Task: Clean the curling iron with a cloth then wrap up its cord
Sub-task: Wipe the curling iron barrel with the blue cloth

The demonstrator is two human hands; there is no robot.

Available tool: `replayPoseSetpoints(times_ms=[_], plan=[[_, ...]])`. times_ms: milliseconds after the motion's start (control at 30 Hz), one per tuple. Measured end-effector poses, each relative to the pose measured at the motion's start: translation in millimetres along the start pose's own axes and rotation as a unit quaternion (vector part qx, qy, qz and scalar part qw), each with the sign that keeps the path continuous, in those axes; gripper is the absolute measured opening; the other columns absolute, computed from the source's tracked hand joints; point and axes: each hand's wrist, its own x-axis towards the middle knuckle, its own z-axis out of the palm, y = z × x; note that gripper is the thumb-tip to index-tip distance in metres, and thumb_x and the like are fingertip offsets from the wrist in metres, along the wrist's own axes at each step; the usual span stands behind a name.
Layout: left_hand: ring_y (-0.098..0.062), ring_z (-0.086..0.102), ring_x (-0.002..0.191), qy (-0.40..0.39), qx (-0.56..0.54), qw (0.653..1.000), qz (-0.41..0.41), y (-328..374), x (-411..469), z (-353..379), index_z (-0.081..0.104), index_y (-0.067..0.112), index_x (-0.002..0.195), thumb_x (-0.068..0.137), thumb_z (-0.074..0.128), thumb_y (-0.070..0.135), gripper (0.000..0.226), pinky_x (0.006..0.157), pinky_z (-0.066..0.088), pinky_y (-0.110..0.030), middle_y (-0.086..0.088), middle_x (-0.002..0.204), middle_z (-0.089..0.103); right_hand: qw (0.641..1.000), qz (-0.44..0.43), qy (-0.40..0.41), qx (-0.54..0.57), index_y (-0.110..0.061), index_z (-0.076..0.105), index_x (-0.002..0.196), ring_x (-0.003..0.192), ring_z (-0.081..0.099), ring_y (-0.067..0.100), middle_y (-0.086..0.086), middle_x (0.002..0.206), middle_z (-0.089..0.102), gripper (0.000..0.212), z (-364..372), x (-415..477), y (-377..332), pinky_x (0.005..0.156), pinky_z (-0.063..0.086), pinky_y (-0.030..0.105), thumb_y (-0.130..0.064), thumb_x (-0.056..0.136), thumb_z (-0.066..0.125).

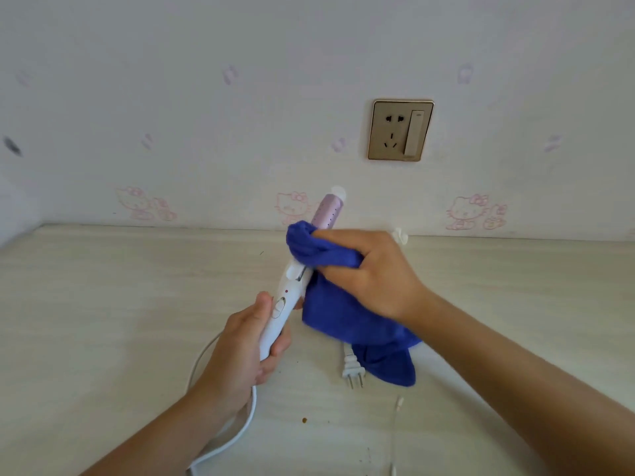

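I can read no words or numbers anywhere. The wallpaper point(206, 97) carries only faint pink cartoon-cat prints along the middle of the frame, with no lettering. Any marks on the wall socket point(400, 130), upper right, and the curling iron point(287, 290) are illegible.

white curling iron point(290, 286), lilac barrel point(326, 211), tilted tip-up; blue cloth point(343, 310) bunched round the barrel, tail draping down; white cord point(240, 431) loose, plug point(352, 367) lying flat.

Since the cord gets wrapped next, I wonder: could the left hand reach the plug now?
Probably not yet: the left hand grips the curling iron, so it is busy. The plug lies bare on the table nearby, beside the hanging cloth; nothing blocks it.
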Motion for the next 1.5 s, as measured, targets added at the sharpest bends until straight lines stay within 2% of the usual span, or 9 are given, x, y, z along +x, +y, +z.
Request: replayPoseSetpoints(times_ms=[167,267,433,567,800,1000,1200,1400,1500], plan=[[-0.012,0.023,0.034,-0.04,0.011,0.999,0.004,1.6,-1.4,0.4,0.074,0.013,0.096,0.092,0.051,0.054,0.047,0.04,0.019,-0.016,-0.003,0.058,0.043,0.991,0.037,0.126,-0.016,-0.031,0.073,0.124,0.107,0.071,0.002,-0.022,0.111,0.076,0.041,-41.9,19.4,-0.4,0.091,0.056,0.022,-0.007,0.09,0.069],[-0.014,0.028,0.034,-0.039,0.024,0.999,0.024,-0.2,-2.9,2.7,0.065,0.009,0.091,0.09,0.056,0.053,0.045,0.038,0.024,-0.017,-0.005,0.065,0.053,0.997,0.042,0.062,-0.003,-0.049,0.072,0.115,0.099,0.073,0.009,-0.014,0.107,0.078,0.049,-27.7,8.6,-5.3,0.088,0.06,0.032,-0.01,0.086,0.07],[-0.025,0.055,0.045,-0.023,0.001,0.999,0.049,-2.6,-2.6,6.7,0.057,0.003,0.099,0.092,0.062,0.033,0.03,0.043,0.044,-0.028,-0.012,0.084,0.065,0.999,0.031,-0.01,-0.005,-0.029,0.074,0.124,0.11,0.07,0.0,-0.015,0.115,0.077,0.043,-6.2,6.4,-5.2,0.097,0.058,0.033,-0.005,0.087,0.07],[-0.014,0.036,0.038,-0.044,0.04,0.997,0.052,-0.7,-5.3,5.8,0.055,0.009,0.103,0.081,0.071,0.036,0.039,0.04,0.031,-0.022,-0.008,0.075,0.062,0.995,0.041,0.091,-0.026,-0.032,0.077,0.113,0.1,0.072,0.004,-0.015,0.104,0.078,0.042,-37.2,18.6,-6.6,0.088,0.058,0.028,0.001,0.088,0.068],[-0.014,0.026,0.035,-0.003,0.049,0.999,0.021,0.8,-1.7,4.0,0.064,0.003,0.101,0.089,0.049,0.055,0.056,0.039,0.022,-0.019,-0.005,0.056,0.043,0.995,0.049,-0.076,-0.037,-0.034,0.075,0.12,0.102,0.072,0.003,-0.017,0.109,0.078,0.046,-6.1,2.6,-14.6,0.088,0.058,0.025,-0.011,0.081,0.068],[-0.012,0.033,0.037,-0.017,0.057,0.996,0.063,-1.7,-4.8,7.7,0.065,0.014,0.097,0.094,0.055,0.049,0.037,0.038,0.028,-0.02,-0.004,0.065,0.055,0.988,0.071,0.123,-0.054,-0.04,0.077,0.101,0.094,0.072,0.013,-0.008,0.098,0.078,0.04,-34.9,16.8,-9.0,0.087,0.059,0.04,-0.005,0.086,0.067],[-0.019,0.042,0.034,0.009,0.077,0.993,0.084,-1.2,-4.1,7.2,0.066,0.026,0.1,0.095,0.058,0.041,0.018,0.036,0.035,-0.025,-0.009,0.078,0.067,0.995,0.07,-0.06,-0.032,-0.036,0.075,0.12,0.102,0.072,0.001,-0.02,0.107,0.078,0.042,-4.6,2.4,-7.8,0.09,0.058,0.024,-0.013,0.084,0.07],[-0.014,0.026,0.037,-0.001,0.038,0.996,0.084,0.0,-5.8,6.3,0.067,0.021,0.104,0.091,0.066,0.042,0.025,0.039,0.025,-0.018,-0.008,0.067,0.055,0.99,0.06,0.122,-0.038,-0.029,0.078,0.11,0.099,0.072,0.006,-0.013,0.103,0.078,0.034,-35.7,19.4,-7.4,0.09,0.059,0.033,-0.003,0.09,0.066],[-0.014,0.026,0.036,0.028,0.036,0.996,0.077,-0.3,-6.1,5.9,0.065,0.019,0.1,0.092,0.056,0.052,0.035,0.04,0.024,-0.018,-0.007,0.062,0.051,0.996,0.063,0.062,-0.005,-0.028,0.077,0.118,0.099,0.073,0.003,-0.015,0.106,0.078,0.042,-27.4,10.7,-13.1,0.088,0.059,0.027,-0.002,0.085,0.068]])
